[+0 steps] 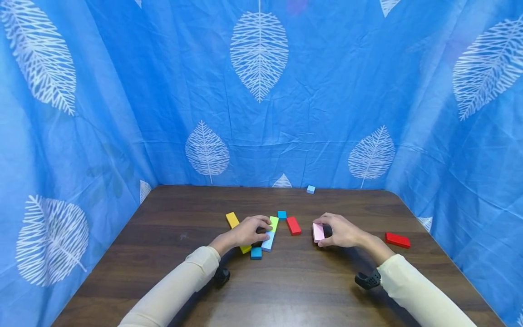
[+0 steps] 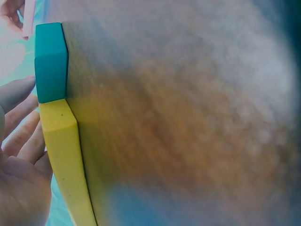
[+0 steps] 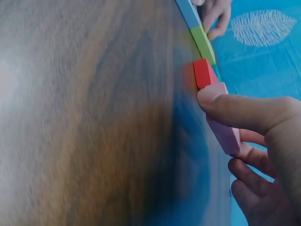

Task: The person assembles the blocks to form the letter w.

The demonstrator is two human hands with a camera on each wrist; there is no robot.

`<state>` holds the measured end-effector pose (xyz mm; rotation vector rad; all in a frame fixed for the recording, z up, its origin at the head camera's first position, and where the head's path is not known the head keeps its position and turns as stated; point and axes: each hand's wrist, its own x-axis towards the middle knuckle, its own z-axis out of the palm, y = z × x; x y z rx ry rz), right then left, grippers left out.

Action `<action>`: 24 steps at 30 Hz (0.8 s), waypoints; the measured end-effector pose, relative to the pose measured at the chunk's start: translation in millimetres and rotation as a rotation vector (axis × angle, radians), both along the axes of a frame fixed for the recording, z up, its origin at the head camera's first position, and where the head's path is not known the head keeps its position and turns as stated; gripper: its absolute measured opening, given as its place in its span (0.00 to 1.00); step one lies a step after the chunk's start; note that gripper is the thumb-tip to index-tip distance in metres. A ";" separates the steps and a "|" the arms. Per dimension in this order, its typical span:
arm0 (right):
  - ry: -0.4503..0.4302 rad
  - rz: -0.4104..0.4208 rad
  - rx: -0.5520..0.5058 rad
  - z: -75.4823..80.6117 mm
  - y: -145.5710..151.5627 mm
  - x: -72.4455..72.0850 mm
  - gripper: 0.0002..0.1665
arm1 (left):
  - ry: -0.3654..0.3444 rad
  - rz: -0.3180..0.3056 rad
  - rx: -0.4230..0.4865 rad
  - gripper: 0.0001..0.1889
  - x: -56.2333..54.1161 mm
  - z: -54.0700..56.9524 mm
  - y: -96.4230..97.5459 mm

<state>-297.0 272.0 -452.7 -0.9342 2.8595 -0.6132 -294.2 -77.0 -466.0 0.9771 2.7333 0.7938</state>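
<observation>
Pink block (image 1: 318,232): held between thumb and fingers of the right hand (image 1: 344,230); contact with the table (image 1: 294,290) cannot be determined. Left of the pink block, across a gap: inner red block (image 1: 293,225). Farther left: far teal block (image 1: 282,215), green block (image 1: 273,222), light-blue block (image 1: 268,242), near teal block (image 1: 256,253), yellow block (image 1: 232,220), judged already laid out as a zigzag. Left hand (image 1: 247,231), at the green and light-blue blocks: fingers loosely bent, no grip evident. Judged unplaced: the pink block; outer red block (image 1: 397,240), well to its right; pale block (image 1: 311,190), beyond it, close to the table's far edge. Room for moving lies on the pink block's near side; leftward, the inner red block restricts travel.
</observation>
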 end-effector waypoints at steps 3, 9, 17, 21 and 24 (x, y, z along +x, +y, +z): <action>-0.002 0.012 0.000 -0.3 -3.5 0.9 0.41 | -0.001 0.001 -0.002 0.18 -0.6 0.3 0.3; -0.003 0.030 -0.002 -1.5 -9.1 3.6 0.39 | -0.013 0.007 0.001 0.18 0.1 1.4 0.7; -0.019 0.083 -0.014 -4.3 -18.3 12.8 0.36 | -0.009 0.005 -0.004 0.18 1.5 2.9 1.1; -0.026 0.097 -0.013 -5.4 -23.7 16.5 0.35 | -0.014 0.010 -0.006 0.18 2.0 2.7 0.6; -0.034 0.111 -0.013 -6.7 -28.1 20.0 0.35 | -0.019 0.011 -0.007 0.18 1.9 1.9 0.2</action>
